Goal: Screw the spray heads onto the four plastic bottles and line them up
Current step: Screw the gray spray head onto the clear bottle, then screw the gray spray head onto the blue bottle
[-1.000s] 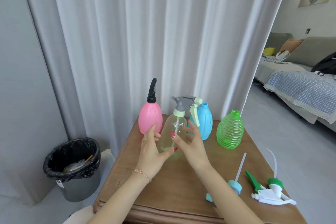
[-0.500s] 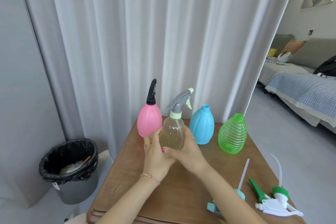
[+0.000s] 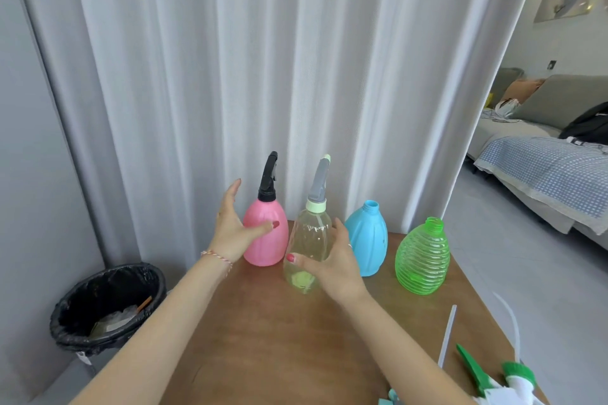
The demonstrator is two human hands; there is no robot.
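Observation:
Four bottles stand in a row at the back of the wooden table [image 3: 263, 345]. The pink bottle [image 3: 263, 240] wears a black spray head. The clear bottle [image 3: 309, 233] carries a grey spray head [image 3: 320, 181]. The blue bottle [image 3: 370, 240] and the ribbed green bottle [image 3: 422, 256] have bare necks. My right hand [image 3: 335, 266] cups the clear bottle, thumb across its front and fingers round its right side. My left hand [image 3: 232, 227] is open beside the pink bottle, its thumb tip against it. A green-and-white spray head [image 3: 516, 378] and a teal one [image 3: 390, 399] lie at the near right.
A black-lined trash bin [image 3: 108, 302] stands on the floor left of the table. White curtains [image 3: 296, 76] hang right behind the bottles. A sofa with a blue checked cover [image 3: 552, 174] is off to the right. The loose heads' thin tubes [image 3: 447, 335] stretch across the table's right side.
The clear bottle was carried back and set down between the pink and blue bottles. My left hand came off it and moved left to the pink bottle. The camera tilted up.

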